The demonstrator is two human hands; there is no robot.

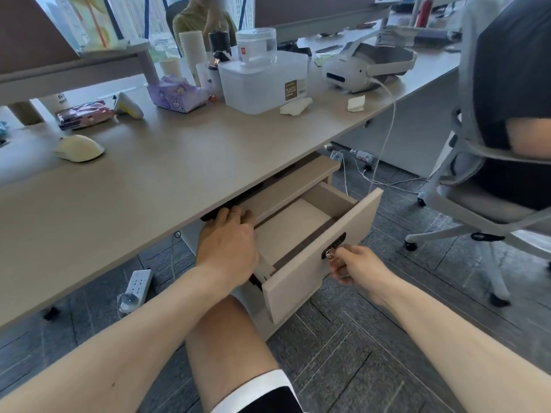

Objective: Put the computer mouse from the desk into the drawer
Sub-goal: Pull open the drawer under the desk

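Note:
A cream computer mouse (79,148) lies on the grey desk (179,162) at the far left, well away from both hands. Below the desk's front edge the beige drawer (323,263) stands pulled out, and its visible inside looks bare. My left hand (226,244) is over the drawer's left side, its fingers curled against a dark thing (208,216) under the desk edge; I cannot tell whether it grips it. My right hand (354,268) pinches the small metal key (330,254) in the lock on the drawer front.
A clear storage box (265,81), tissue packs, cups and a white headset (354,70) crowd the desk's back. A seated person on a white office chair (477,204) is close on the right. A power strip (135,286) and cables lie on the floor. My knee is below the drawer.

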